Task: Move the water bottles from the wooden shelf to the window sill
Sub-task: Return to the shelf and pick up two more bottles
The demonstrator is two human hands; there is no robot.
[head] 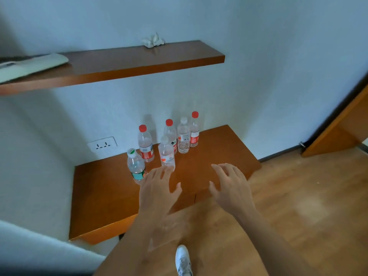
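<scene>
Near the middle of the frame, six water bottles stand upright in a loose cluster on the lower wooden shelf (103,196), close to the wall. Both hands reach toward them from the lower part of the frame and hold nothing. The left hand (157,188) has its fingers spread, its fingertips just at the base of the white-capped bottle (166,154) at the front of the cluster and right beside the green-labelled bottle (136,166) to its left; I cannot tell whether it touches either. The right hand (231,186) hovers over bare shelf to the right, fingers spread and slightly curled, apart from every bottle.

Judging by this, the task is at its very start: all the bottles are on the shelf and the first pickup is only being approached. The next move calls for each hand to close around a bottle's body, probably the two front ones for the left hand's side, while the right hand must travel further up and left to reach the clear bottle (183,136) or the red-capped bottle (194,130) at the back. The bottles stand close together, so a careless reach could topple a neighbour. No window sill is in view.

Three bottles carry red caps and red labels, including one at the left (145,144) and one behind the front bottle (170,132). The writing on every label is too small and blurred to read.
</scene>
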